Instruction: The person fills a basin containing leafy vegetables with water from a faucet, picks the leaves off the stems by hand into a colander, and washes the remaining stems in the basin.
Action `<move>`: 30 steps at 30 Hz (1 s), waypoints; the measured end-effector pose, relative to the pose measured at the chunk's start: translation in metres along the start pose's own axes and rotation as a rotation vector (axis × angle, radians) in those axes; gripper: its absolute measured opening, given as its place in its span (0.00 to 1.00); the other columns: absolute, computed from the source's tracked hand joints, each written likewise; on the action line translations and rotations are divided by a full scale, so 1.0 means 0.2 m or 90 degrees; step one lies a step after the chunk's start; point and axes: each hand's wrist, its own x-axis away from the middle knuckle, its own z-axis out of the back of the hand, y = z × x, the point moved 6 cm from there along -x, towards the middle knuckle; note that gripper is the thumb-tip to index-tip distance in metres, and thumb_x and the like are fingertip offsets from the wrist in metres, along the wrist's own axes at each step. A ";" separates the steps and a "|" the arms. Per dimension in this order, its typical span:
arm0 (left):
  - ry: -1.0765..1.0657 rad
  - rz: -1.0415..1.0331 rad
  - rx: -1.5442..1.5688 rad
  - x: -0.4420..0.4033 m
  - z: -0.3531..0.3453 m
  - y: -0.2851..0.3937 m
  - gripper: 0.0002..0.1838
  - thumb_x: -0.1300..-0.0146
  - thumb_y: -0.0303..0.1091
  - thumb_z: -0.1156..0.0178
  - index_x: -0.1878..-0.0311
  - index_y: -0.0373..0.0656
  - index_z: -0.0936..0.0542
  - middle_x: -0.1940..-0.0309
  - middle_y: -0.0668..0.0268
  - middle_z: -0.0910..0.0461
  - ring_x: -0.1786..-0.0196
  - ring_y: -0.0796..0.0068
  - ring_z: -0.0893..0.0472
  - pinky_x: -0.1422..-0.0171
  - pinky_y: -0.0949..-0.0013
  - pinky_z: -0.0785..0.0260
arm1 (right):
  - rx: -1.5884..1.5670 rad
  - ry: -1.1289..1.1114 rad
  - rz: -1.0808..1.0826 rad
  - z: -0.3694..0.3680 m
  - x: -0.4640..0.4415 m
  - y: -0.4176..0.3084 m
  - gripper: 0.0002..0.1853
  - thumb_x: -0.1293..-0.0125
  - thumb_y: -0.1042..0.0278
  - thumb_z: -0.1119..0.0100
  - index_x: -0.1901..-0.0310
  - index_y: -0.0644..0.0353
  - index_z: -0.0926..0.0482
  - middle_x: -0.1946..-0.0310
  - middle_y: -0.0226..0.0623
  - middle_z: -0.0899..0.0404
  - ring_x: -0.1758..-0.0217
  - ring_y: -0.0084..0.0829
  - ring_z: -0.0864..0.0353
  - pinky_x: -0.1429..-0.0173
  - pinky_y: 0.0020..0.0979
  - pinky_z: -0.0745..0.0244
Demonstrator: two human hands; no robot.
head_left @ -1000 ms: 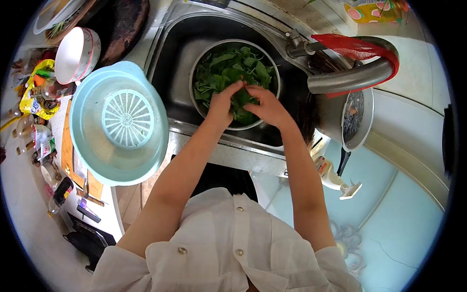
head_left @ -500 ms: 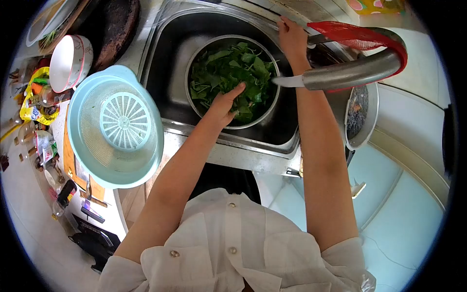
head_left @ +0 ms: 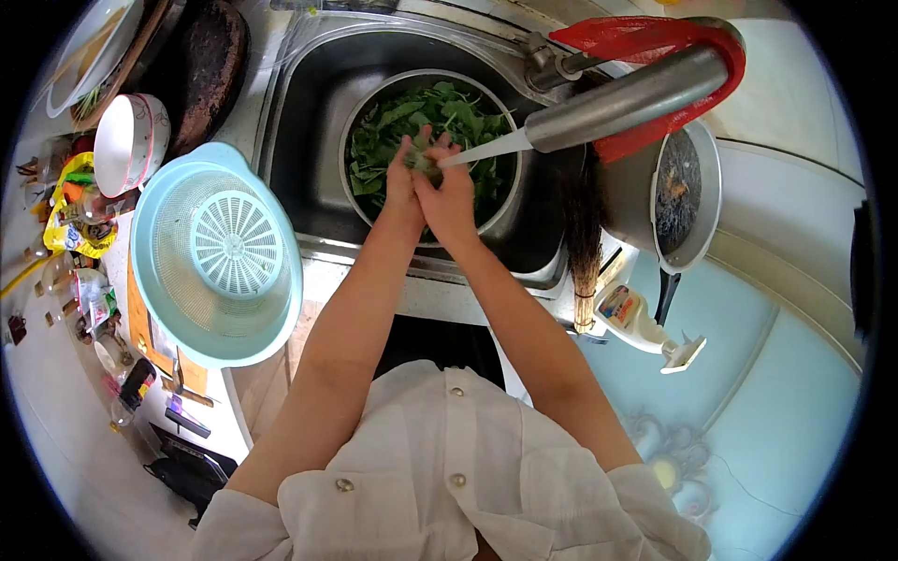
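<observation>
Since the earlier view, the right hand (head_left: 452, 190) had left the base of the tap (head_left: 627, 98) and come down beside the left hand (head_left: 402, 190), and the white stream of water (head_left: 496, 146), which had ended by the bowl's right rim, now reached both.

Widest across my head camera was the dark sink (head_left: 309, 131), and just to its left I saw the pale blue colander (head_left: 168, 262), overlapping the edge of the counter. Inside the sink stood the round metal bowl (head_left: 515, 173), and heaped in it were the leafy greens (head_left: 398, 117), which lay under and around the hands. Over the sink's right side the tap curved out with red mesh (head_left: 645, 42) wrapped about it, its mouth pointing left toward the hands. To the right of the sink I had a deep pan (head_left: 708, 201) with a black handle, something dark and rough in it, and near that a straw brush (head_left: 586, 271) and a spray bottle (head_left: 631, 318). Beyond the colander stood a white bowl with a red rim (head_left: 122, 145).

Smallest of all, the hands met over the greens, fingers curved toward each other. Something pale and blurred showed between them; spray covered it, so I could not tell how far either was closed, or whether it gripped any leaves.
</observation>
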 end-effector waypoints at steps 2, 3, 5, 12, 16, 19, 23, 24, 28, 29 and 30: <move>-0.069 0.122 0.081 0.05 -0.03 -0.05 0.21 0.28 0.47 0.63 0.39 0.48 0.33 0.43 0.58 0.31 0.42 0.60 0.29 0.38 0.54 0.37 | -0.086 0.005 -0.008 0.01 -0.11 0.01 0.15 0.46 0.70 0.39 0.58 0.65 0.28 0.55 0.50 0.29 0.48 0.50 0.32 0.43 0.42 0.39; -0.082 0.122 -0.005 0.08 -0.05 -0.06 0.23 0.29 0.51 0.62 0.39 0.48 0.34 0.44 0.60 0.30 0.41 0.63 0.31 0.36 0.57 0.38 | 0.011 -0.002 0.025 0.05 -0.19 0.05 0.15 0.45 0.68 0.39 0.59 0.65 0.28 0.57 0.49 0.30 0.51 0.49 0.33 0.46 0.43 0.39; -0.048 0.111 -0.058 0.13 -0.06 -0.09 0.24 0.29 0.52 0.62 0.38 0.49 0.34 0.43 0.60 0.31 0.40 0.62 0.31 0.36 0.53 0.39 | 0.071 0.075 0.068 0.04 -0.22 0.10 0.15 0.44 0.61 0.40 0.62 0.65 0.26 0.62 0.47 0.33 0.56 0.48 0.35 0.50 0.46 0.41; -0.070 -0.028 0.011 0.06 -0.05 0.08 0.28 0.30 0.56 0.63 0.37 0.46 0.35 0.40 0.58 0.34 0.40 0.56 0.33 0.36 0.52 0.40 | -0.105 -0.074 -0.159 -0.04 -0.02 0.02 0.21 0.39 0.54 0.45 0.53 0.63 0.25 0.56 0.57 0.25 0.55 0.54 0.25 0.52 0.46 0.30; -0.044 0.093 -0.144 0.11 -0.03 -0.03 0.26 0.30 0.53 0.68 0.42 0.48 0.31 0.46 0.60 0.29 0.40 0.58 0.32 0.36 0.52 0.41 | -0.013 0.007 -0.131 -0.06 -0.09 0.07 0.23 0.38 0.49 0.47 0.53 0.64 0.24 0.67 0.51 0.20 0.64 0.52 0.21 0.58 0.46 0.27; 0.119 0.109 -0.162 0.16 0.03 -0.02 0.18 0.29 0.45 0.58 0.43 0.51 0.28 0.51 0.65 0.26 0.45 0.66 0.30 0.36 0.54 0.42 | 0.153 -0.003 -0.075 0.07 -0.16 0.16 0.23 0.38 0.49 0.47 0.54 0.63 0.24 0.70 0.51 0.20 0.70 0.51 0.20 0.61 0.45 0.26; 0.199 -0.045 -0.518 0.13 0.11 0.17 0.14 0.37 0.39 0.43 0.49 0.49 0.22 0.57 0.68 0.23 0.48 0.70 0.27 0.41 0.53 0.41 | 0.105 0.049 -0.164 0.20 -0.18 0.30 0.23 0.39 0.50 0.44 0.52 0.62 0.25 0.64 0.49 0.20 0.60 0.46 0.19 0.55 0.43 0.26; 0.198 -0.045 -0.518 0.13 0.11 0.18 0.14 0.37 0.39 0.43 0.49 0.49 0.22 0.57 0.68 0.23 0.48 0.70 0.27 0.41 0.53 0.41 | 0.105 0.049 -0.164 0.21 -0.17 0.32 0.23 0.39 0.50 0.44 0.52 0.62 0.25 0.64 0.49 0.20 0.60 0.46 0.19 0.55 0.43 0.26; 0.104 -0.306 -0.899 0.04 0.12 0.26 0.26 0.43 0.44 0.38 0.42 0.48 0.28 0.47 0.56 0.29 0.42 0.62 0.30 0.39 0.58 0.40 | -0.016 0.051 -0.218 0.16 -0.08 0.34 0.28 0.44 0.56 0.38 0.44 0.60 0.31 0.45 0.54 0.34 0.40 0.47 0.33 0.40 0.42 0.36; 0.158 -0.286 -1.007 0.01 0.16 0.21 0.30 0.43 0.44 0.37 0.38 0.48 0.31 0.45 0.54 0.31 0.39 0.61 0.33 0.39 0.59 0.40 | 0.167 0.048 -0.236 0.14 -0.05 0.32 0.31 0.46 0.58 0.36 0.41 0.60 0.33 0.40 0.55 0.40 0.35 0.48 0.39 0.36 0.42 0.39; 0.211 -0.264 -1.114 -0.01 0.18 0.17 0.34 0.44 0.44 0.37 0.35 0.47 0.35 0.43 0.51 0.33 0.37 0.60 0.35 0.38 0.60 0.41 | 0.157 0.011 -0.263 0.04 -0.02 0.37 0.33 0.47 0.63 0.35 0.39 0.57 0.34 0.40 0.59 0.42 0.39 0.51 0.35 0.38 0.40 0.36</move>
